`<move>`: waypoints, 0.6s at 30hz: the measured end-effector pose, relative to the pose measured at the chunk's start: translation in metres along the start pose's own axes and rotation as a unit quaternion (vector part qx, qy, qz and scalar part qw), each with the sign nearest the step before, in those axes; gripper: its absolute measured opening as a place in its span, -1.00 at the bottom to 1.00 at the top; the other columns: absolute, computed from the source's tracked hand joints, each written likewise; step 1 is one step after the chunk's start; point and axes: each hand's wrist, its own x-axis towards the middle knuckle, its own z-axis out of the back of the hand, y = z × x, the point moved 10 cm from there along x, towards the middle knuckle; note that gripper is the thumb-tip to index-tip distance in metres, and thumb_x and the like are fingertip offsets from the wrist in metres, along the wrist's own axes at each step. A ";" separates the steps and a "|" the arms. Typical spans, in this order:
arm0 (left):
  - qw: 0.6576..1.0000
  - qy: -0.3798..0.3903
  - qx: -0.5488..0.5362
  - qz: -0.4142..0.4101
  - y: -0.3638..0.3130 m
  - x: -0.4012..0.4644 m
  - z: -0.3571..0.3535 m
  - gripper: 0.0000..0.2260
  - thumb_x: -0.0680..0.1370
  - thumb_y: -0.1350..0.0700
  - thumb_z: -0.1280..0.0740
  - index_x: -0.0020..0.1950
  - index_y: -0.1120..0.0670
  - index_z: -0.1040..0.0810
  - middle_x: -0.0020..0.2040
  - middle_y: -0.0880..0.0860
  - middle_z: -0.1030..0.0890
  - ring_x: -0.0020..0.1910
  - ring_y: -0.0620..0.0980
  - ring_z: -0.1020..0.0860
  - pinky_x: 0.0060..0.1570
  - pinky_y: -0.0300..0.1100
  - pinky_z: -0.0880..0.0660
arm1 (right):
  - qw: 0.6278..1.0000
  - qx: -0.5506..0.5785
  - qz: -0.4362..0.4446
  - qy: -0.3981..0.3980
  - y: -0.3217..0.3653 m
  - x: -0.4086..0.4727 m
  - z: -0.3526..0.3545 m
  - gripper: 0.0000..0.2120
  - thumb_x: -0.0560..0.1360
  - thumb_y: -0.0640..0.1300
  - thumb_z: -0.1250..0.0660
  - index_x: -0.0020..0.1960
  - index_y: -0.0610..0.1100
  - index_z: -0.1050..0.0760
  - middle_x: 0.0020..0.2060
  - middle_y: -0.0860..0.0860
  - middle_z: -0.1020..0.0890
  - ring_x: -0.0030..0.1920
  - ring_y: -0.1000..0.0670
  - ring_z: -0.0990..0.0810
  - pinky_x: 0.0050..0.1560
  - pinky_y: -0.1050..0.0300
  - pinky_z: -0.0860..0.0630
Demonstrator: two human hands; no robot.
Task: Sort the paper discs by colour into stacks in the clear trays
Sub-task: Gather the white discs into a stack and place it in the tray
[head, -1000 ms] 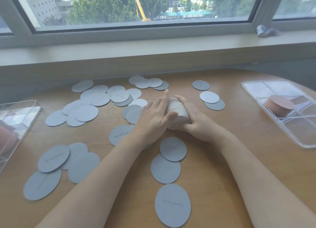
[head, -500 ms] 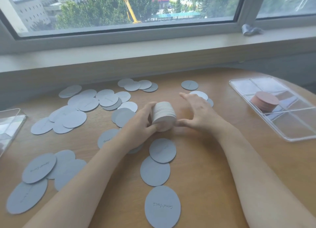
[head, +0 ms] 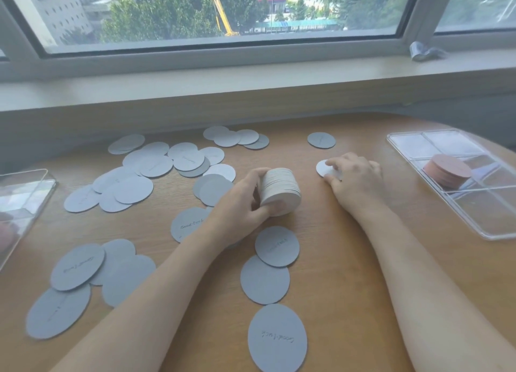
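**Right hand on the next disc, stack waiting to its left**

The left hand (head: 245,204) grips a stack of grey discs (head: 280,191) tipped on its side, its long axis lying nearly level and its open face turned toward the right hand (head: 354,176). That hand, fingers curled down, presses on a single flat disc (head: 325,168) lying under its fingertips, just right of the stack; whether it pinches the disc I cannot tell. The clear tray (head: 474,221) holding pink discs (head: 448,173) sits further right, nearer the right hand.

Handwritten "Good luck" shows on the nearest grey disc (head: 277,337) and another (head: 190,224) by the left forearm.
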 end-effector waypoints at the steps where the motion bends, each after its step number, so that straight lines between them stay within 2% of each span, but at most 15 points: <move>1: 1.000 0.001 -0.008 -0.002 0.000 0.000 0.000 -0.46 0.51 -0.15 -0.40 0.43 -0.12 -0.31 -0.10 -0.12 -0.56 -0.32 -0.19 -0.48 -0.23 -0.29 -0.34 | 1.000 0.004 0.004 -0.009 0.001 0.000 0.002 -0.77 0.56 -0.02 -0.34 0.19 0.01 -0.60 0.10 0.03 -0.61 0.17 -0.06 -0.51 0.28 -0.02 -0.19; 4: 1.000 0.007 -0.022 -0.007 -0.002 0.000 -0.001 -0.47 0.51 -0.14 -0.40 0.42 -0.12 -0.32 -0.03 -0.06 -0.58 -0.33 -0.20 -0.48 -0.23 -0.29 -0.34 | 0.999 0.012 0.009 -0.047 0.004 0.000 0.011 -0.83 0.59 -0.07 -0.28 0.05 -0.05 -0.65 0.01 0.00 -0.64 0.06 -0.10 -0.56 0.19 -0.02 -0.22; 7: 0.999 0.009 -0.031 -0.012 -0.002 0.001 -0.002 -0.47 0.50 -0.13 -0.39 0.42 -0.11 -0.33 -0.03 -0.05 -0.58 -0.35 -0.21 -0.47 -0.25 -0.32 -0.34 | 0.992 0.026 0.010 -0.119 0.004 -0.002 0.029 -0.81 0.60 -0.12 -0.23 -0.05 -0.11 -0.61 -0.07 -0.05 -0.65 -0.05 -0.14 -0.56 0.10 0.00 -0.26; 10: 0.999 0.013 -0.036 -0.010 0.000 0.002 -0.003 -0.46 0.49 -0.14 -0.38 0.43 -0.11 -0.32 -0.03 -0.05 -0.58 -0.33 -0.16 -0.50 -0.22 -0.27 -0.39 | 0.976 0.035 0.047 -0.209 0.020 -0.007 0.054 -0.83 0.59 -0.15 -0.21 -0.07 -0.14 -0.56 -0.11 -0.05 -0.62 -0.08 -0.15 -0.54 0.06 -0.03 -0.31; 12: 0.999 0.017 -0.045 -0.008 0.000 0.002 -0.003 -0.46 0.49 -0.13 -0.38 0.43 -0.12 -0.32 -0.03 -0.05 -0.58 -0.28 -0.09 -0.55 -0.18 -0.22 -0.44 | 0.964 0.112 0.076 -0.230 0.034 -0.015 0.060 -0.85 0.61 -0.18 -0.22 -0.04 -0.16 -0.56 -0.11 -0.05 -0.64 -0.09 -0.11 -0.54 0.05 -0.03 -0.37; 15: 0.999 0.018 -0.049 -0.010 -0.002 0.001 -0.004 -0.47 0.50 -0.12 -0.40 0.43 -0.14 -0.32 -0.03 -0.11 -0.56 -0.26 -0.12 -0.54 -0.15 -0.22 -0.44 | 0.939 0.314 0.031 -0.137 0.043 -0.021 0.045 -0.86 0.63 -0.20 -0.24 -0.01 -0.13 -0.56 -0.16 0.04 -0.64 -0.14 0.03 -0.56 -0.04 0.19 -0.46; 17: 0.999 0.008 -0.028 -0.019 -0.003 0.000 -0.003 -0.46 0.53 -0.09 -0.40 0.46 -0.16 -0.29 -0.03 -0.19 -0.53 -0.24 -0.20 -0.50 -0.12 -0.22 -0.43 | 0.925 0.374 -0.005 -0.065 0.048 -0.023 0.029 -0.86 0.63 -0.18 -0.24 -0.04 -0.04 -0.55 -0.20 0.13 -0.63 -0.19 0.08 -0.57 -0.09 0.27 -0.48; 18: 1.000 0.001 -0.016 -0.025 -0.005 0.000 -0.002 -0.44 0.54 -0.09 -0.39 0.48 -0.18 -0.26 0.01 -0.20 -0.52 -0.21 -0.21 -0.49 -0.07 -0.20 -0.44 | 0.921 0.387 -0.010 -0.042 0.051 -0.023 0.023 -0.85 0.63 -0.18 -0.24 -0.05 -0.02 -0.54 -0.21 0.14 -0.63 -0.19 0.07 -0.59 -0.09 0.25 -0.51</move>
